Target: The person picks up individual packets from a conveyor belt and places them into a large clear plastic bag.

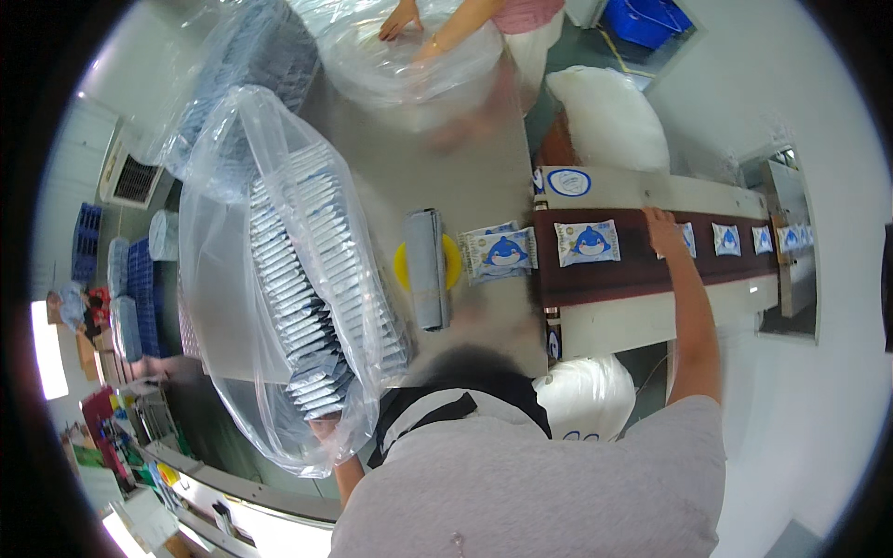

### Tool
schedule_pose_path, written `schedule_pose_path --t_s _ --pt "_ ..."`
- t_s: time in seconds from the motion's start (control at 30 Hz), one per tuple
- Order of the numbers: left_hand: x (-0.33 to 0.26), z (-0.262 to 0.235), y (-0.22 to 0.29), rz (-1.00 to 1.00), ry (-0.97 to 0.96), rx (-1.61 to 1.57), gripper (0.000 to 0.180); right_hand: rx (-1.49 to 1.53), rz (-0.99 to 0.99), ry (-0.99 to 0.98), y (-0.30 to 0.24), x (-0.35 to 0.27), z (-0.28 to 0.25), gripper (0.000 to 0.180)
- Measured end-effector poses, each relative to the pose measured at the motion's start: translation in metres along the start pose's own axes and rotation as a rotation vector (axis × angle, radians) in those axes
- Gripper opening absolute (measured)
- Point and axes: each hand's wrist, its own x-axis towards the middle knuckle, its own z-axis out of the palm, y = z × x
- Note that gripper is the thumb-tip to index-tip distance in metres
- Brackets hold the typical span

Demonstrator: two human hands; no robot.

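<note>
My right hand reaches out over the dark conveyor belt, fingers spread on the left edge of a white packet with a blue cartoon fish. More such packets ride the belt: one to the left of my hand and several to its right. Two packets lie where the belt meets the steel table. My left hand sits at the near end of a large clear plastic bag filled with rows of packets. The plastic blurs its fingers.
A grey upright stack of packets stands on a yellow disc mid-table. At the table's far end another person's hands rest on a second clear bag. Full white sacks lie beside the belt. Blue crates stand at the left.
</note>
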Motion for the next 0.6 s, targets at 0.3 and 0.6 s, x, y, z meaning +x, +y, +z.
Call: schedule_pose_path --t_s 0.3,0.6 --pt "0.009 -0.078 -0.071 -0.272 0.281 0.265 0.031 -0.062 -0.374 -0.362 0.025 0.034 -0.001 0.049" --pt "-0.004 0.171 -0.234 -0.536 -0.643 0.829 0.043 0.445 -1.168 -0.328 -0.21 0.083 -0.06 0.06"
